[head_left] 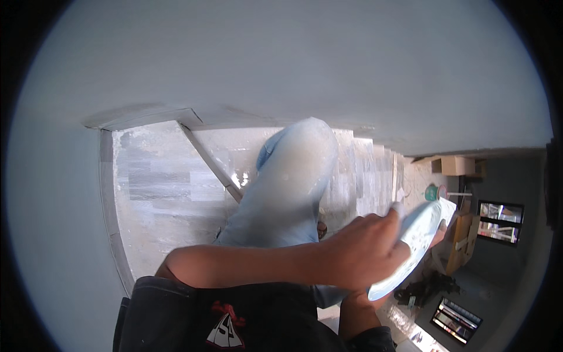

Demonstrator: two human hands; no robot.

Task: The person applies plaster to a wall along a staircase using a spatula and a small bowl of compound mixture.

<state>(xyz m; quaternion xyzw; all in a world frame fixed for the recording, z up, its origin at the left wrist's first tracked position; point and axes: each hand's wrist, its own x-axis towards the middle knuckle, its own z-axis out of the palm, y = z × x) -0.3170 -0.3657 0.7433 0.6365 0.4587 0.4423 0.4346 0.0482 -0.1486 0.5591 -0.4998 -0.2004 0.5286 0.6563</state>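
Observation:
My left forearm reaches across my body, and my left hand is curled closed at the near side of a flat, elongated pale blue and white thing. It has small spots on its face; I cannot make out its kind. Whether the left fingers pinch its edge or hold something small is hidden. My right hand holds the thing from behind, with only fingertips showing past its far edge. It is tilted, clear of the floor. My bent knee in light blue trousers stands left of both hands.
A smooth grey wall rises ahead. Stairs run off to the right, and a wood-patterned landing lies at left. Farther right are a green bucket, cardboard boxes, a wooden piece and two windows.

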